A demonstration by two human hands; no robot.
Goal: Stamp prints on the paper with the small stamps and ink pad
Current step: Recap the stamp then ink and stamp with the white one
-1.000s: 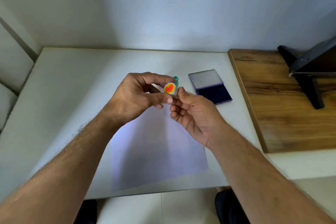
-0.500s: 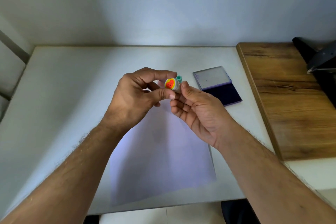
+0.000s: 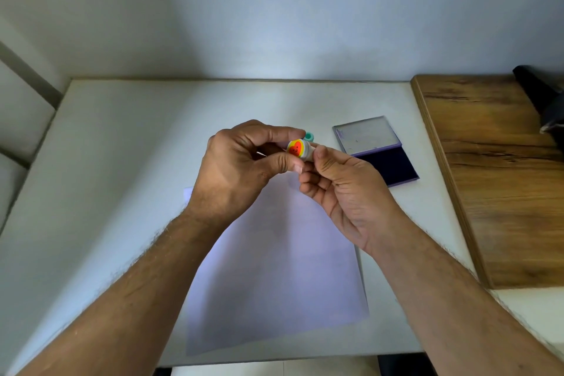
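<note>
White paper (image 3: 274,268) lies on the pale surface (image 3: 122,162) below our hands. Above its far edge we pinch a small round stamp (image 3: 300,149), its end showing a red heart on orange. Our left hand (image 3: 241,168) grips it between thumb and forefinger; our right hand (image 3: 341,192) nips its other side with the fingertips. A teal stamp (image 3: 309,136) peeks out behind. The open ink pad (image 3: 378,151) sits just right, beside a wooden board (image 3: 500,177).

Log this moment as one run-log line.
both hands: left hand, right hand hold heart stamp | ink pad open | paper unstamped
</note>
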